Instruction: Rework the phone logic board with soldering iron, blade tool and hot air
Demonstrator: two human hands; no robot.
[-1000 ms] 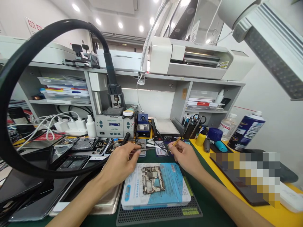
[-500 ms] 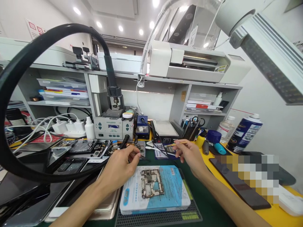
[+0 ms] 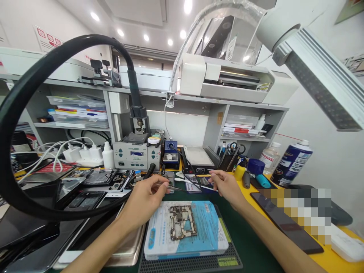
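Green mat (image 3: 250, 242) tops a cluttered yellow workbench (image 3: 327, 258).

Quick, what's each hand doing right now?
Left hand: closed on tweezers.
Right hand: fingers pinched together; what they hold cannot be told.

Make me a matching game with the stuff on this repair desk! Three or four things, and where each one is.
Things:
1. circuit board
2. left hand
3. spray can
4. black hose

Places or states:
A. stands at the right, by the wall
B. lies on the light blue pad
C. loops in a big arc at the left
D. pinches thin tweezers

Pairs: 1-B, 2-D, 3-A, 4-C
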